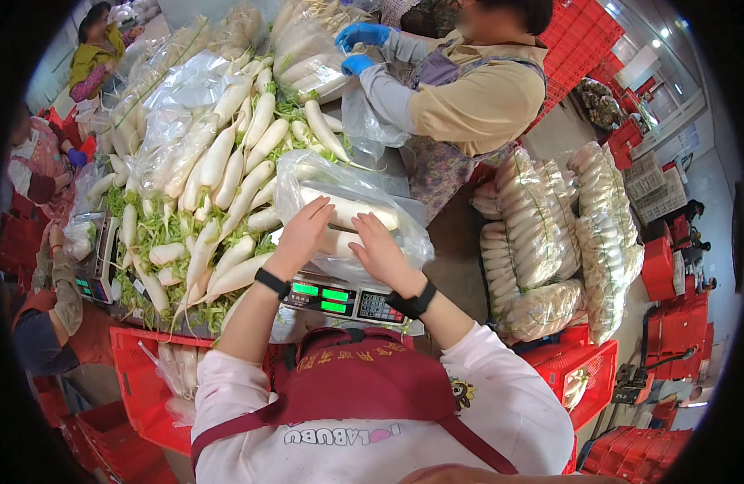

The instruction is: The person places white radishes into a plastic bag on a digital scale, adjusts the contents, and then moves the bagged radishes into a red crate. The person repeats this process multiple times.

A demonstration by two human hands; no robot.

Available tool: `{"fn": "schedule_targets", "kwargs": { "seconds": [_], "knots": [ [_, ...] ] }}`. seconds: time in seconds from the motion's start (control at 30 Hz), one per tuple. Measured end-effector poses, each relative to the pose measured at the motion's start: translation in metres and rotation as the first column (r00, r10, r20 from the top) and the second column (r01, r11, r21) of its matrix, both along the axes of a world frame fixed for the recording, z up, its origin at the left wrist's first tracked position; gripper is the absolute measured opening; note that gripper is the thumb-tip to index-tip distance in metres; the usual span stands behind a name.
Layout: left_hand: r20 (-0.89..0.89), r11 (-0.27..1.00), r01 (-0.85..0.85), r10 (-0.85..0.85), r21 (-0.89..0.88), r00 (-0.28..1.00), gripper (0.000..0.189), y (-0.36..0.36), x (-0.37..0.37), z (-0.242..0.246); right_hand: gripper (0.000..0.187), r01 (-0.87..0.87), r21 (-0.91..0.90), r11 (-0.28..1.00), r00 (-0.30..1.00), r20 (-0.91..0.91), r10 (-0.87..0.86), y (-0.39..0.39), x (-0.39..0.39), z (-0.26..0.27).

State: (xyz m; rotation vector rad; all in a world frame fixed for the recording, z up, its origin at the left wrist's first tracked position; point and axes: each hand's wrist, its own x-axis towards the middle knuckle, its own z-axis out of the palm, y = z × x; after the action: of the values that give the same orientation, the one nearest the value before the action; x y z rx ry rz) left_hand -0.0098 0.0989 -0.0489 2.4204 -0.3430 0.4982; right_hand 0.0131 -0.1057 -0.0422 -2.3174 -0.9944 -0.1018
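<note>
A clear plastic bag holding large white radishes lies on a digital weighing scale right in front of me. My left hand rests flat on the bag's left part, fingers extended and touching the plastic. On the right part lies my right hand, its fingers spread over the radishes. Neither hand is closed around anything. The scale's green displays are lit, and its keypad sits below my right wrist. Most of the weighing plate is hidden under the bag.
Loose radishes with leafy stubs heap to my left beside plastic bags. Across the table, a blue-gloved co-worker handles a radish bag. Bagged radishes stack at right. A red crate stands at lower left.
</note>
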Motion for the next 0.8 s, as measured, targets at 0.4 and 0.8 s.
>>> {"fn": "schedule_targets", "kwargs": {
  "seconds": [0.4,0.8],
  "knots": [
    [-0.326,0.981,-0.132,0.173,0.142,0.93,0.068,0.006,-0.027,-0.049,0.1,0.053,-0.363,0.93,0.99,-0.104,-0.097,-0.007,0.003,-0.011],
    [-0.53,0.992,-0.121,0.128,0.049,0.838,0.069,0.007,-0.013,-0.045,0.086,0.062,-0.341,0.938,0.945,-0.282,-0.165,-0.002,0.018,-0.013]
  ]
}}
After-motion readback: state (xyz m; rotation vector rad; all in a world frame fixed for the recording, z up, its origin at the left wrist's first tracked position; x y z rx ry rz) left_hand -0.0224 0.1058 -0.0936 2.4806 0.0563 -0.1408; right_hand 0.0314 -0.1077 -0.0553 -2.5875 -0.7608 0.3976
